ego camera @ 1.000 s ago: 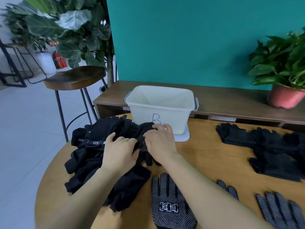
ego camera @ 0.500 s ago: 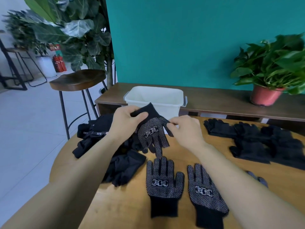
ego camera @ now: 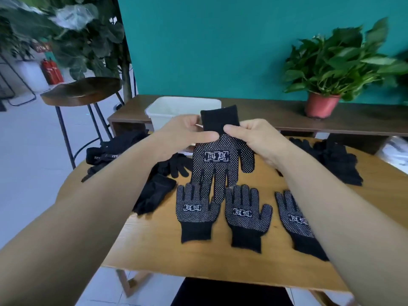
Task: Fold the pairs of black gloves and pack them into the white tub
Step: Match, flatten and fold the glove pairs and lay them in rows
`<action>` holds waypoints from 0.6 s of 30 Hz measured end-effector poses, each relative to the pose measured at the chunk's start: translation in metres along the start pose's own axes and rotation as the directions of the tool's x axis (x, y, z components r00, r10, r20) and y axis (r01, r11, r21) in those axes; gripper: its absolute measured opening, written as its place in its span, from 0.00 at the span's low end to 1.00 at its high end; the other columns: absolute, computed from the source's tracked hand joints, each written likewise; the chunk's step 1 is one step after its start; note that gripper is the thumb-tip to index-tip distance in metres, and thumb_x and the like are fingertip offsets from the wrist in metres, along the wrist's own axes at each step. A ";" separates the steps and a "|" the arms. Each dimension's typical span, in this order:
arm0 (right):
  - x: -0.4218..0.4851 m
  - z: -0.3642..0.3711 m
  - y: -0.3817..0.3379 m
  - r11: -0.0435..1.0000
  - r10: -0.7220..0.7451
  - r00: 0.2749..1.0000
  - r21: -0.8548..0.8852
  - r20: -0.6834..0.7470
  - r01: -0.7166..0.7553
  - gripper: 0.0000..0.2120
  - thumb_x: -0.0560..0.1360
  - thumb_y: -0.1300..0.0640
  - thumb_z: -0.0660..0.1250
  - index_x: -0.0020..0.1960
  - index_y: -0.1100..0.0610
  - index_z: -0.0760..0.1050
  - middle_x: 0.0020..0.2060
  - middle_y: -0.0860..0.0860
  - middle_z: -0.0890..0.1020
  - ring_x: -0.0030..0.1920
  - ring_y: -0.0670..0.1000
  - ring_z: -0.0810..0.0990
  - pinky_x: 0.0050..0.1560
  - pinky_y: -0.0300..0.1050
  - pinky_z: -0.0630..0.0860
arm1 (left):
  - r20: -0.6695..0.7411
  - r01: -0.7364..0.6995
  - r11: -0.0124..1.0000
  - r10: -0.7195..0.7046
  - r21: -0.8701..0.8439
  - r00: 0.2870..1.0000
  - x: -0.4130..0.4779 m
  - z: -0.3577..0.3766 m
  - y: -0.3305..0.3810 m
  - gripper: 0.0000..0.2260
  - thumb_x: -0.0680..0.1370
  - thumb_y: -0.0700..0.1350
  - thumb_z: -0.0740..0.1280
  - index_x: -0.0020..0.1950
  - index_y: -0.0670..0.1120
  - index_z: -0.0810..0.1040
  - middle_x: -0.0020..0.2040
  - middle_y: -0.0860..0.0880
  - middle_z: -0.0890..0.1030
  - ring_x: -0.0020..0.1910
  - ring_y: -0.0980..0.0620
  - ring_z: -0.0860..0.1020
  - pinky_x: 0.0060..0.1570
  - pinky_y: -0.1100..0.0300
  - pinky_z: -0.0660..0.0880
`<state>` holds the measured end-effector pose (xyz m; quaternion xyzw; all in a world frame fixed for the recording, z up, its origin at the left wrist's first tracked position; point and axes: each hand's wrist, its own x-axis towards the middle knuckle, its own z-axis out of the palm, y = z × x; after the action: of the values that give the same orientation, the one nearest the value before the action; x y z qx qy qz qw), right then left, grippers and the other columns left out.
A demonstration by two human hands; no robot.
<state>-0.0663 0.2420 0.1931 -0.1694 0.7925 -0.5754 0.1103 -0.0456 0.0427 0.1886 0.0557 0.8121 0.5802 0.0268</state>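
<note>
1. Your left hand (ego camera: 183, 133) and right hand (ego camera: 254, 138) each pinch the cuff of the held glove (ego camera: 220, 164). It's dotted black, up off the table (ego camera: 176, 250), fingers hanging down.
2. Flat in a row near you, dots up: left glove (ego camera: 195, 210), middle glove (ego camera: 247, 215), right glove (ego camera: 295, 221), the last partly under your right forearm.
3. Plain black gloves lie in a left pile (ego camera: 123, 146) and a right pile (ego camera: 340, 160).
4. White tub (ego camera: 167, 109) stands at the table's far edge, behind the held glove.
</note>
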 end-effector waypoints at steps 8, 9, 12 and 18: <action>-0.015 -0.011 0.018 0.996 0.081 0.997 -0.024 0.011 -0.080 0.10 0.78 0.53 0.68 0.41 0.57 0.81 0.41 0.51 0.87 0.40 0.47 0.84 0.49 0.44 0.76 | 0.080 0.100 0.993 -0.105 0.068 0.991 -0.012 0.013 -0.011 0.12 0.78 0.43 0.71 0.53 0.35 0.80 0.45 0.47 0.86 0.42 0.55 0.83 0.44 0.67 0.79; -0.015 -0.012 0.019 0.996 0.089 0.996 -0.016 0.011 -0.088 0.10 0.78 0.52 0.68 0.41 0.57 0.81 0.41 0.51 0.87 0.40 0.47 0.84 0.50 0.44 0.76 | 0.098 0.098 0.994 -0.103 0.048 0.990 -0.012 0.014 -0.010 0.11 0.78 0.44 0.70 0.53 0.36 0.81 0.47 0.46 0.86 0.44 0.53 0.84 0.47 0.65 0.79; -0.020 -0.015 0.024 0.994 0.113 0.993 -0.008 0.012 -0.113 0.11 0.77 0.51 0.69 0.40 0.55 0.81 0.40 0.51 0.87 0.41 0.48 0.84 0.57 0.48 0.76 | 0.116 0.113 0.993 -0.111 -0.011 0.987 -0.014 0.024 -0.005 0.10 0.80 0.47 0.67 0.52 0.41 0.82 0.50 0.46 0.86 0.47 0.49 0.85 0.51 0.62 0.81; -0.030 -0.028 0.035 0.984 0.143 0.990 0.113 -0.016 -0.141 0.11 0.77 0.52 0.70 0.39 0.57 0.81 0.41 0.53 0.86 0.44 0.51 0.83 0.54 0.48 0.76 | 0.101 0.169 0.979 -0.158 -0.113 0.982 -0.006 0.048 -0.003 0.08 0.79 0.48 0.69 0.51 0.44 0.82 0.50 0.46 0.86 0.48 0.49 0.85 0.49 0.60 0.81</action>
<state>-0.0545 0.2882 0.1686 -0.0989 0.7703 -0.6116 0.1507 -0.0344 0.0865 0.1701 0.0137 0.7751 0.6211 0.1151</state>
